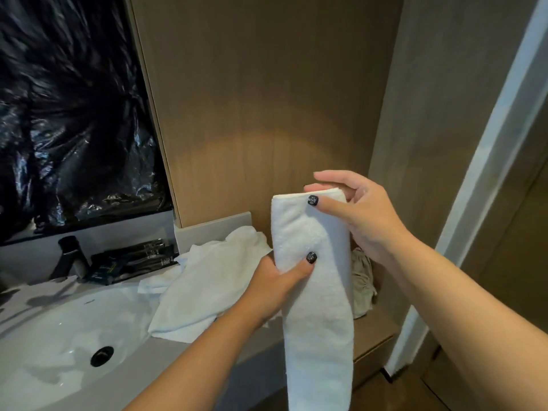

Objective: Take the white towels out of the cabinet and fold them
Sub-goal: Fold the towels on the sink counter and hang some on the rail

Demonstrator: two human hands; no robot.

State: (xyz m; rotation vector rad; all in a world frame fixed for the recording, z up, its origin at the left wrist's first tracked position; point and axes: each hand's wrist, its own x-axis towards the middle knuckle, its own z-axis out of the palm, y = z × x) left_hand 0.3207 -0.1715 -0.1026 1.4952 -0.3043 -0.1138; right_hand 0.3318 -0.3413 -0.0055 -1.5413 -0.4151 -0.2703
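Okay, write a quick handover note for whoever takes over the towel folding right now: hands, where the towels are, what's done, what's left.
Left hand: grips the folded white towel at mid-length, thumb on front.
Right hand: pinches its top edge.
The towel is held upright in a long narrow strip above the counter.
Loose white towels lie crumpled on the counter beside the sink.
Done: towels are on the counter; this one is folded lengthwise.
Left: finish folding it, then fold the crumpled ones.
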